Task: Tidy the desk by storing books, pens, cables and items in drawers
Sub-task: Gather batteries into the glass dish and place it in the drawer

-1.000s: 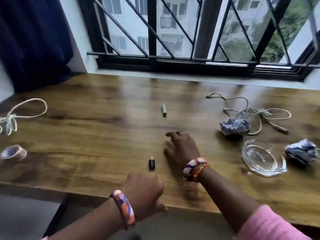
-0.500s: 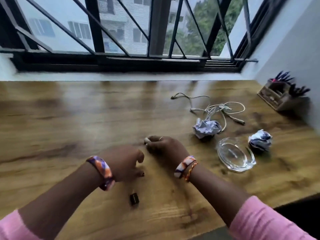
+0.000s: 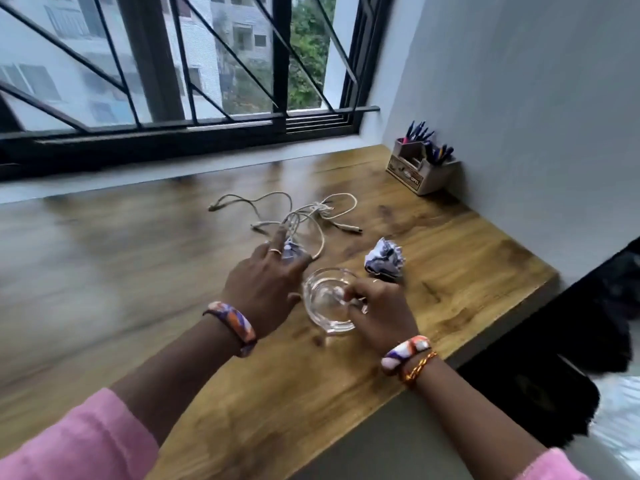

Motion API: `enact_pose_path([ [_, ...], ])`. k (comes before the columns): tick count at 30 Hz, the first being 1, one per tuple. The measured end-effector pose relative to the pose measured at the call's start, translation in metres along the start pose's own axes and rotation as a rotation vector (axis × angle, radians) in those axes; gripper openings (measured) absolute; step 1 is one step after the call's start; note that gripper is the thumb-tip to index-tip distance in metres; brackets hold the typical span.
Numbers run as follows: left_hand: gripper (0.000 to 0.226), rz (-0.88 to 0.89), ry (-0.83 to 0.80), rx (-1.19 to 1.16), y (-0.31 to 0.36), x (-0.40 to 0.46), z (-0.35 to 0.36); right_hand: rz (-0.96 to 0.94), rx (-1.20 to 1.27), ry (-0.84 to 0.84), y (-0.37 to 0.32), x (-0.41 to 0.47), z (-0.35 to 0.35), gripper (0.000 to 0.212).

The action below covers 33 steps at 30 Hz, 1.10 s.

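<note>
in the head view, my left hand (image 3: pixel 266 285) reaches over the desk (image 3: pixel 467 271) with the fingers spread, palm down. this grip is open, and the fingertips lie on a crumpled paper (image 3: pixel 289 252), which is mostly hidden under them. i cannot tell if the fingers press it or only touch it. a ring shows on one finger.

my right hand (image 3: pixel 381 311) is at the glass dish (image 3: pixel 325 306), just right of my left hand. the fingers of this hand curl over the near right rim of the dish and reach inside it. the grip looks closed on the rim, but the picture is blurred here and i cannot tell for sure. the dish stands flat on the desk.

a white cable (image 3: pixel 311 213) lies in a loose tangle behind my left hand, with one plug end pointing to the right. a second paper ball (image 3: pixel 384 259) lies just behind my right hand, near the dish but apart from it.

in the far right corner of the desk, against the wall, a holder (image 3: pixel 420 173) stands with pens (image 3: pixel 426 140) upright in it. it is well apart from both hands.

both wrists carry a coloured bangle, and the sleeves are pink.
</note>
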State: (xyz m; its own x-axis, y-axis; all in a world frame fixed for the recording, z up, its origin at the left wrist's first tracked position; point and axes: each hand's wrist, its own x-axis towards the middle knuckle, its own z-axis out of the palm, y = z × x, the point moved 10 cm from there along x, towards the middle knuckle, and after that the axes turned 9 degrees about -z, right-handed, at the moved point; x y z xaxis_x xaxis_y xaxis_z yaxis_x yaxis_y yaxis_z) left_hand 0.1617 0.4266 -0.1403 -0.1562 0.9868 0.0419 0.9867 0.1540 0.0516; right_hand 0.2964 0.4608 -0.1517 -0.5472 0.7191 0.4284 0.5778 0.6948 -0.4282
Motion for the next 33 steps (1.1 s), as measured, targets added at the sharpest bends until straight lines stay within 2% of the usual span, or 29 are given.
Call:
enact_pose_path([
  [4,0.048,-0.229,0.054,-0.095,-0.018,0.024,0.005,-0.125,0.097,-0.087,0.004,0.01,0.01,0.015],
  [8,0.032,-0.51,0.312,-0.292,-0.07,0.013,-0.025,-0.187,0.161,-0.27,0.01,0.013,0.033,0.046],
  [11,0.036,-0.684,0.381,-0.298,-0.105,-0.003,-0.031,-0.273,0.217,-0.338,0.005,0.014,0.039,0.048],
  [13,0.047,-0.729,0.312,-0.329,-0.115,-0.008,-0.024,-0.316,0.245,-0.342,0.002,0.017,0.035,0.043],
  [15,0.049,-0.763,0.299,-0.299,-0.116,-0.017,-0.02,-0.378,0.228,-0.21,0.002,0.023,0.016,0.027],
  [16,0.047,-0.767,0.342,-0.26,-0.114,-0.021,-0.021,-0.405,0.173,-0.105,0.007,0.026,0.003,0.023],
  [18,0.042,-0.707,0.464,-0.176,-0.097,-0.025,-0.029,-0.384,-0.012,0.019,0.024,0.037,-0.018,0.036],
  [19,0.04,-0.628,0.511,-0.149,-0.085,-0.022,-0.03,-0.325,-0.122,-0.02,0.039,0.043,-0.019,0.043],
  [20,0.039,-0.524,0.527,-0.125,-0.069,-0.016,-0.031,-0.243,-0.194,-0.13,0.056,0.048,-0.015,0.046],
  [22,0.044,-0.329,0.467,-0.095,-0.039,0.004,-0.024,-0.06,-0.085,-0.387,0.091,0.05,-0.001,0.039],
  [23,0.048,-0.276,0.414,-0.084,-0.03,0.016,-0.016,-0.026,0.006,-0.428,0.1,0.051,0.0,0.033],
  [24,0.051,-0.274,0.351,-0.06,-0.026,0.027,-0.007,-0.031,0.057,-0.397,0.103,0.056,-0.005,0.027],
  [28,0.053,-0.48,0.016,0.151,-0.052,0.06,0.037,-0.043,0.032,-0.137,0.112,0.086,-0.034,0.023],
  [30,0.04,-0.53,-0.081,0.218,-0.064,0.062,0.049,0.006,-0.003,-0.175,0.122,0.093,-0.028,0.028],
  [33,0.029,-0.555,-0.078,0.251,-0.071,0.057,0.051,0.042,-0.159,-0.346,0.127,0.091,-0.006,0.039],
])
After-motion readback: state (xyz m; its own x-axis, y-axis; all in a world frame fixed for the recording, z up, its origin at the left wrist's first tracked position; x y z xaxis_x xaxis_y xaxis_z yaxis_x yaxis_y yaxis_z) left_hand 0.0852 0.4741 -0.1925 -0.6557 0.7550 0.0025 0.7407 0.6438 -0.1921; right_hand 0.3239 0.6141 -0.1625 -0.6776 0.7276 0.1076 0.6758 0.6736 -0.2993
